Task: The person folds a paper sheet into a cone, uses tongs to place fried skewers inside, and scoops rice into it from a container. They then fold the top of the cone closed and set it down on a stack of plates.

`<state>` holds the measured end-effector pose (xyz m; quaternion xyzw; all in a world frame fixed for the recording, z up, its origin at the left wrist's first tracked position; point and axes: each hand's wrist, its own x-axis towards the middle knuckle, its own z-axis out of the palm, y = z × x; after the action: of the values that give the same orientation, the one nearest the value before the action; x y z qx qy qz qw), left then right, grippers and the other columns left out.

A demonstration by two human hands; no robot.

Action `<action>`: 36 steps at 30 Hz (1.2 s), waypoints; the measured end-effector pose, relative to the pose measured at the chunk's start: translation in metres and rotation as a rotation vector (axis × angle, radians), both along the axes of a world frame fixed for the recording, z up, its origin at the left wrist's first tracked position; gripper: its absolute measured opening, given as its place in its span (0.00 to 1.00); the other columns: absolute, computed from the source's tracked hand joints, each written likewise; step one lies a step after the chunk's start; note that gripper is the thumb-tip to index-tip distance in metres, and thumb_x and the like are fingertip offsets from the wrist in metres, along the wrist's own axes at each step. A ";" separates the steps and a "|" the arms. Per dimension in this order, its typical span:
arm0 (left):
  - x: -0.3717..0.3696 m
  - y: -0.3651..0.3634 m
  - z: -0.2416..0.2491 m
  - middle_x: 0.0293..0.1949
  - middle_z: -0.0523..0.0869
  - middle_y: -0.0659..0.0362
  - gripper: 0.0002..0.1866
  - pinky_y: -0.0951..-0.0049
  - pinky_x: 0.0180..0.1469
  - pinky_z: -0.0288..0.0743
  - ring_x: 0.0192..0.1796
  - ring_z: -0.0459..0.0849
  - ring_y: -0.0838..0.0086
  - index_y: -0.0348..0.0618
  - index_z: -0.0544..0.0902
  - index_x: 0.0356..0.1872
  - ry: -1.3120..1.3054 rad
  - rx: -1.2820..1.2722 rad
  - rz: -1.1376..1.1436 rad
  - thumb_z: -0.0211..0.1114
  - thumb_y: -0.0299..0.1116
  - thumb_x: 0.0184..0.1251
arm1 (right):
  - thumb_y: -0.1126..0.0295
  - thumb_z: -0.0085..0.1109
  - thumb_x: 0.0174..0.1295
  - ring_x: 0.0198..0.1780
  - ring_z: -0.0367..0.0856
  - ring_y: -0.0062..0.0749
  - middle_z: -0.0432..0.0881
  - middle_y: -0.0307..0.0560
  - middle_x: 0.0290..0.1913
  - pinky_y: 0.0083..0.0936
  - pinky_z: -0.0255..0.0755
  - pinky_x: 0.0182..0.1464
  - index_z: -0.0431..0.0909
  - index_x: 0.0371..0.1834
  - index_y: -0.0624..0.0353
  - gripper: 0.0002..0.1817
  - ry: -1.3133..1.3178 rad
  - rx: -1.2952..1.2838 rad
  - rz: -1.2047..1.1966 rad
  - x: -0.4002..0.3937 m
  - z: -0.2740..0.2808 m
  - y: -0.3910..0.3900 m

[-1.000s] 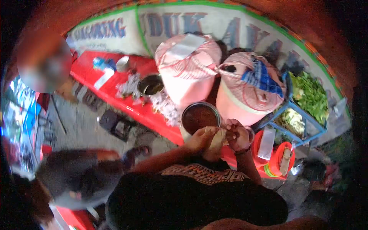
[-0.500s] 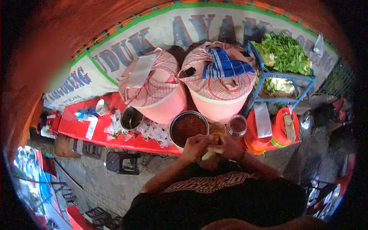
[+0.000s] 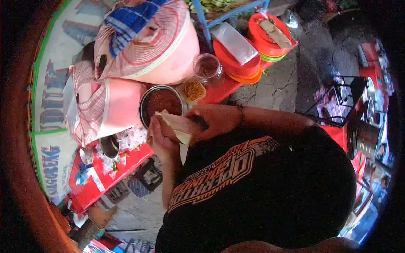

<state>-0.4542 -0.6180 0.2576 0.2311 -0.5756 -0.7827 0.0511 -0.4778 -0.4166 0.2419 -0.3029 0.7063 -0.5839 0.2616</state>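
Item, from the left of the head view: a printed banner (image 3: 52, 114) along the back of the stall, and before it a red table (image 3: 95, 185) whose front edge drops to bare pavement; on it a small steel cup (image 3: 110, 145) among clear plastic packets (image 3: 130, 137). Next, two pink lidded buckets (image 3: 122, 105) draped in striped cloth (image 3: 143, 38), crowding the back of the work spot. Item in hand: a folded paper wrapper (image 3: 177, 126), pale, thin and light, which we judge soft and easily creased or torn, best pinched at its folded edges and supported from beneath so that any filling stays in. Our left hand (image 3: 159, 137) is cupped under it with fingers curled up its side; our right hand (image 3: 211, 120) is closed over its top, thumb and fingers pressing the fold, though what lies inside we cannot tell, since the hands cover it. The packet sits close to the chest, just before the steel pot of red sambal (image 3: 162, 101), whose open rim is the nearest hazard. Beside the pot, a small tub of yellow-orange shreds (image 3: 194, 90) and a glass jar (image 3: 206, 67); further right, stacked orange plastic plates (image 3: 236, 59) with a clear bag on top. Rightward the table ends and open grey ground (image 3: 287, 80) gives free room, up to a black wire rack (image 3: 344, 95).
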 end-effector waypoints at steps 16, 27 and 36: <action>-0.079 0.066 0.008 0.46 0.84 0.48 0.21 0.62 0.50 0.81 0.46 0.84 0.64 0.28 0.80 0.47 0.263 0.005 -0.346 0.61 0.42 0.71 | 0.78 0.71 0.47 0.56 0.71 0.23 0.69 0.40 0.54 0.25 0.72 0.57 0.59 0.60 0.56 0.37 -0.210 -0.656 -0.457 -0.005 -0.022 0.045; -0.145 0.235 -0.023 0.52 0.79 0.50 0.26 0.66 0.53 0.73 0.52 0.79 0.65 0.34 0.70 0.61 0.193 -0.265 -0.494 0.56 0.47 0.76 | 0.69 0.73 0.50 0.61 0.71 0.28 0.72 0.39 0.56 0.31 0.67 0.64 0.65 0.61 0.56 0.35 -0.208 -0.861 -0.966 -0.011 -0.054 0.180; -0.093 0.224 -0.015 0.47 0.82 0.54 0.15 0.71 0.56 0.74 0.48 0.81 0.72 0.34 0.71 0.59 0.176 -0.104 -0.909 0.55 0.29 0.76 | 0.73 0.68 0.52 0.52 0.79 0.31 0.81 0.47 0.50 0.29 0.75 0.54 0.72 0.56 0.65 0.27 0.125 -0.166 -1.520 -0.088 -0.088 0.365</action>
<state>-0.5476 -0.3940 0.2429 -0.1149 -0.6506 -0.7123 -0.2370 -0.5657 -0.0520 0.1539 0.2148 0.6877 -0.6363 -0.2757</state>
